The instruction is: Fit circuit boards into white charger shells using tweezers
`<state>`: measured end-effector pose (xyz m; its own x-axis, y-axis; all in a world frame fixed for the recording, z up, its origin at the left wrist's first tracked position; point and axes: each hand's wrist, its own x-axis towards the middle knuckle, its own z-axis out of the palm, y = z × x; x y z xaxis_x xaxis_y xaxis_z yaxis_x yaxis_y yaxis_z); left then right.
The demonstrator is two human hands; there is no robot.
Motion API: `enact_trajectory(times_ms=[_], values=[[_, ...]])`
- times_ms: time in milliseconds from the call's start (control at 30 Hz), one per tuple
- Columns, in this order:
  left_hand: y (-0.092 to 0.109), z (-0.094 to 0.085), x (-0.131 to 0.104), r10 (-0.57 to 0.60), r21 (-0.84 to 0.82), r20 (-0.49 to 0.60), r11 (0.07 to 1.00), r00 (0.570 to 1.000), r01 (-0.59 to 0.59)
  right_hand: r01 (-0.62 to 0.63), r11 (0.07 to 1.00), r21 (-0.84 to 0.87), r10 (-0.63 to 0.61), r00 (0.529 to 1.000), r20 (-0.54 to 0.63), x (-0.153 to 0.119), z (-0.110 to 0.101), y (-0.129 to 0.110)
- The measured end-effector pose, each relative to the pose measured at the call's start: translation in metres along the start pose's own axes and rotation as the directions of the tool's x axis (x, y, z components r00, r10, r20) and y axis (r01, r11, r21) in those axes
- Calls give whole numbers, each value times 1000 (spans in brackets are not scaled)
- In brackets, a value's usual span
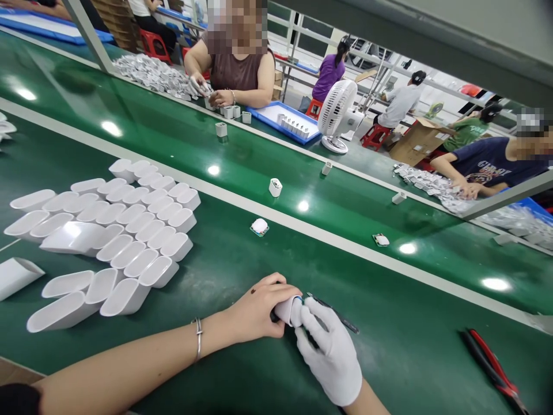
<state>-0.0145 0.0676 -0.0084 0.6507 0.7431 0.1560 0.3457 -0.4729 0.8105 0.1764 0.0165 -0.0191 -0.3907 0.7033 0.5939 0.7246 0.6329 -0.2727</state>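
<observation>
My left hand (258,308), bare with a silver bracelet on the wrist, grips a small white plastic shell (290,310) low on the green work surface (389,346). My right hand (330,351) wears a white glove and meets the shell's end, holding a thin dark tool (337,314) against it. The shell's far end is hidden between the two hands. To the left lie several empty white plastic shells (129,230) in rows on their sides.
Red-handled pliers (492,366) lie at the lower right. Small parts (260,227) and white cubes (275,187) sit on the conveyor belt beyond a grey rail. Other people work across the belt beside piles of white parts, a blue tray (287,122) and a white fan (338,115).
</observation>
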Motion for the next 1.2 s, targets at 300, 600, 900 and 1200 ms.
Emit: enact_trajectory(times_ms=[300,600,900,1200], values=[[1,-2,0,-2,21,5,1000,1000,2,66,991,116,-47,985,-165,-4,-3,5],[-2,0,-1,9,43,7,999,1000,-10,-5,994,108,17,994,-105,-2,2,6],[0,-1,1,0,10,16,1000,1000,0,3,999,42,-3,1000,-10,2,-3,1],[-3,0,1,-5,7,17,1000,1000,5,-5,999,42,4,1000,25,8,-6,-2]])
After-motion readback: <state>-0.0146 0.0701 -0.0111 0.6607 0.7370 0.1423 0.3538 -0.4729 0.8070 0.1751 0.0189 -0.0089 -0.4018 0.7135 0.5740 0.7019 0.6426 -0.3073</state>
